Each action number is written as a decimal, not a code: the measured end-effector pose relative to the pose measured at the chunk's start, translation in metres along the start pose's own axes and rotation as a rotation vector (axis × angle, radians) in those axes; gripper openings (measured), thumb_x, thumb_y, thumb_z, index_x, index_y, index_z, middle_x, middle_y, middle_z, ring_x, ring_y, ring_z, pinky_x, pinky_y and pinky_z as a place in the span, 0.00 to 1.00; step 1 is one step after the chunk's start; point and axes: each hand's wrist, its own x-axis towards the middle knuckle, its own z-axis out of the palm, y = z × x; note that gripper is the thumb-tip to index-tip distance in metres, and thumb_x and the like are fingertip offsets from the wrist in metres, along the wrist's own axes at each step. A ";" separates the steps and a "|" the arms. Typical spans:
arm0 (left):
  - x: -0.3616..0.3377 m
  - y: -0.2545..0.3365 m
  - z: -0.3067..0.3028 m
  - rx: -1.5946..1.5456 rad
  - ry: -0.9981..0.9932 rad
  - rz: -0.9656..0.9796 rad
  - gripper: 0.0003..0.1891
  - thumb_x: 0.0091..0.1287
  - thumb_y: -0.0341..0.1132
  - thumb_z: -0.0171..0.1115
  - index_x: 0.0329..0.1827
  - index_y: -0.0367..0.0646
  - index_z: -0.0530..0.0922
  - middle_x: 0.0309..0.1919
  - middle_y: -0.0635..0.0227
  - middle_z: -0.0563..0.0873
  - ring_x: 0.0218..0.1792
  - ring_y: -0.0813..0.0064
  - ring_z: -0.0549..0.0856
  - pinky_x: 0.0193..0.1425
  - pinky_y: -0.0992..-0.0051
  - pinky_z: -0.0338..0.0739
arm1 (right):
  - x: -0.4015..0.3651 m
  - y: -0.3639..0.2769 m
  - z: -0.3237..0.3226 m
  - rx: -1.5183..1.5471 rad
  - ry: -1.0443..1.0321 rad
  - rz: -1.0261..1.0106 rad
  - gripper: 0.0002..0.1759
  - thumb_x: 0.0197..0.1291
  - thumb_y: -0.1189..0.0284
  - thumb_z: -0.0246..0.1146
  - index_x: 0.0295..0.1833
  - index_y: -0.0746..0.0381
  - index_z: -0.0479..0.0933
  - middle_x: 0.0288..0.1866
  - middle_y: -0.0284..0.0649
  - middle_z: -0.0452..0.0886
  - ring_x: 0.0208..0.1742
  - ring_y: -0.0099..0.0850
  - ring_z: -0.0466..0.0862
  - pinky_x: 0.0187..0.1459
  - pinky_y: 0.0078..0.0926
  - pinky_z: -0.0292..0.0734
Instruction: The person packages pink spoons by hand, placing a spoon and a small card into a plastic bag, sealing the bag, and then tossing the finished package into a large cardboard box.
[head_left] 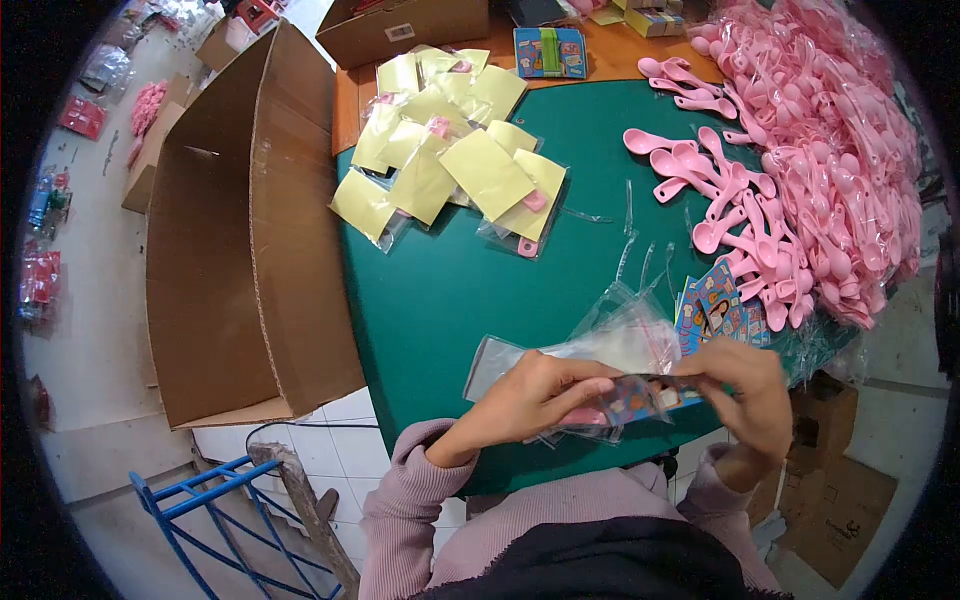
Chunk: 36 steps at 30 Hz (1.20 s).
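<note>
A small clear plastic bag [605, 434] with a colourful printed card [640, 397] is held between my two hands near the table's front edge. Something pink, probably a spoon, shows through the plastic beside my left fingers. My left hand [535, 396] is closed on the bag's left side, thumb on top. At the other end, my right hand [742, 395] pinches the upper right edge. Flat clear bags [630, 342] lie just beyond my hands. Printed cards [715, 303] are stacked past my right hand, beside loose pink spoons [770, 240].
Filled packets with yellow backs [430, 185] are heaped at the far left of the green table [430, 290]. A large plastic bag of pink spoons [840, 160] covers the right side. A tall cardboard box [300, 220] stands left, above a blue metal frame [215, 500].
</note>
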 end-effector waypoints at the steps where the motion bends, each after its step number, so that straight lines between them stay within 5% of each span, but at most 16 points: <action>1: 0.001 -0.001 0.001 -0.001 -0.001 0.001 0.12 0.66 0.37 0.53 0.45 0.40 0.79 0.24 0.57 0.82 0.22 0.71 0.81 0.28 0.74 0.72 | 0.002 -0.002 0.003 -0.004 -0.074 -0.043 0.08 0.46 0.80 0.62 0.36 0.64 0.76 0.27 0.44 0.76 0.30 0.39 0.79 0.32 0.28 0.72; 4: 0.000 -0.003 0.005 -0.012 -0.087 -0.082 0.17 0.65 0.34 0.55 0.56 0.42 0.74 0.27 0.60 0.84 0.25 0.81 0.80 0.31 0.78 0.72 | 0.010 -0.004 0.014 0.081 -0.189 -0.028 0.08 0.46 0.78 0.63 0.35 0.64 0.74 0.28 0.44 0.76 0.31 0.41 0.79 0.31 0.29 0.72; 8: -0.004 -0.002 0.011 0.071 -0.013 -0.058 0.29 0.65 0.36 0.55 0.68 0.47 0.56 0.28 0.58 0.84 0.27 0.70 0.84 0.32 0.72 0.74 | 0.018 0.002 0.035 0.040 -0.369 0.051 0.10 0.47 0.72 0.64 0.34 0.64 0.72 0.29 0.44 0.76 0.32 0.42 0.78 0.33 0.32 0.71; 9: -0.004 -0.002 0.012 0.121 0.011 -0.066 0.33 0.65 0.37 0.55 0.70 0.48 0.50 0.28 0.57 0.84 0.28 0.66 0.85 0.33 0.70 0.75 | 0.018 0.001 0.040 0.056 -0.253 0.003 0.09 0.48 0.72 0.63 0.31 0.65 0.72 0.26 0.45 0.75 0.31 0.45 0.76 0.33 0.34 0.71; 13: -0.006 0.009 0.010 0.422 0.001 -0.180 0.37 0.62 0.40 0.59 0.70 0.46 0.49 0.28 0.55 0.84 0.30 0.60 0.85 0.35 0.70 0.76 | 0.013 0.018 0.044 0.189 -0.218 -0.141 0.11 0.44 0.73 0.66 0.26 0.65 0.70 0.24 0.43 0.74 0.27 0.40 0.76 0.29 0.31 0.69; 18: -0.017 -0.001 -0.024 -0.035 -0.077 -0.076 0.42 0.54 0.34 0.68 0.69 0.43 0.52 0.29 0.62 0.84 0.31 0.77 0.83 0.34 0.76 0.75 | 0.000 0.039 0.034 0.557 -0.090 0.348 0.12 0.38 0.77 0.72 0.30 0.64 0.76 0.24 0.33 0.76 0.28 0.17 0.74 0.27 0.18 0.65; 20: -0.018 0.001 -0.028 -0.130 -0.031 -0.116 0.41 0.54 0.29 0.67 0.69 0.44 0.53 0.29 0.65 0.84 0.33 0.84 0.80 0.34 0.80 0.75 | 0.001 0.039 0.036 0.629 -0.126 0.259 0.11 0.42 0.76 0.71 0.31 0.65 0.77 0.25 0.31 0.76 0.28 0.17 0.74 0.28 0.17 0.67; 23: -0.018 0.001 -0.025 -0.203 0.088 -0.135 0.38 0.55 0.26 0.65 0.68 0.44 0.54 0.27 0.67 0.83 0.34 0.85 0.79 0.35 0.83 0.74 | 0.004 0.024 0.037 0.882 -0.149 0.389 0.08 0.45 0.76 0.69 0.29 0.66 0.76 0.23 0.31 0.75 0.27 0.18 0.74 0.29 0.18 0.69; 27: -0.017 0.001 -0.018 -0.102 0.063 -0.215 0.37 0.56 0.27 0.65 0.68 0.43 0.55 0.32 0.63 0.83 0.35 0.82 0.81 0.37 0.81 0.76 | 0.005 0.020 0.041 0.475 0.100 0.254 0.05 0.46 0.80 0.65 0.31 0.67 0.77 0.24 0.35 0.76 0.28 0.21 0.77 0.32 0.18 0.71; 29: -0.014 -0.019 -0.002 0.327 0.514 0.048 0.34 0.61 0.28 0.59 0.68 0.42 0.51 0.37 0.58 0.82 0.38 0.76 0.82 0.41 0.78 0.77 | 0.011 0.009 0.047 0.211 0.253 0.203 0.11 0.45 0.78 0.65 0.37 0.66 0.77 0.28 0.41 0.78 0.33 0.30 0.80 0.37 0.23 0.74; 30: -0.017 -0.019 0.003 0.328 0.515 0.047 0.34 0.61 0.28 0.59 0.68 0.42 0.51 0.37 0.58 0.82 0.38 0.76 0.82 0.41 0.78 0.77 | 0.014 0.004 0.052 0.211 0.252 0.203 0.11 0.45 0.78 0.65 0.37 0.66 0.77 0.28 0.41 0.78 0.33 0.30 0.80 0.37 0.23 0.74; 32: -0.024 -0.019 0.013 -0.285 0.401 -0.124 0.31 0.67 0.30 0.51 0.68 0.41 0.45 0.40 0.57 0.81 0.41 0.72 0.82 0.45 0.75 0.77 | 0.019 0.000 0.060 -0.003 0.190 -0.088 0.19 0.43 0.75 0.66 0.45 0.64 0.74 0.38 0.45 0.77 0.42 0.38 0.78 0.43 0.32 0.73; 33: -0.028 -0.012 0.018 -0.415 0.343 -0.141 0.29 0.70 0.30 0.42 0.69 0.43 0.39 0.40 0.57 0.81 0.42 0.70 0.82 0.48 0.73 0.76 | 0.016 -0.003 0.060 0.018 -0.019 -0.133 0.27 0.42 0.73 0.67 0.52 0.62 0.70 0.50 0.48 0.72 0.51 0.42 0.73 0.50 0.36 0.69; 36: -0.038 -0.014 0.026 -0.403 0.386 -0.214 0.27 0.71 0.30 0.39 0.70 0.45 0.40 0.45 0.53 0.79 0.43 0.69 0.81 0.47 0.74 0.76 | 0.010 -0.008 0.066 -0.113 -0.201 -0.232 0.26 0.43 0.73 0.66 0.51 0.61 0.70 0.53 0.47 0.70 0.52 0.43 0.72 0.51 0.35 0.69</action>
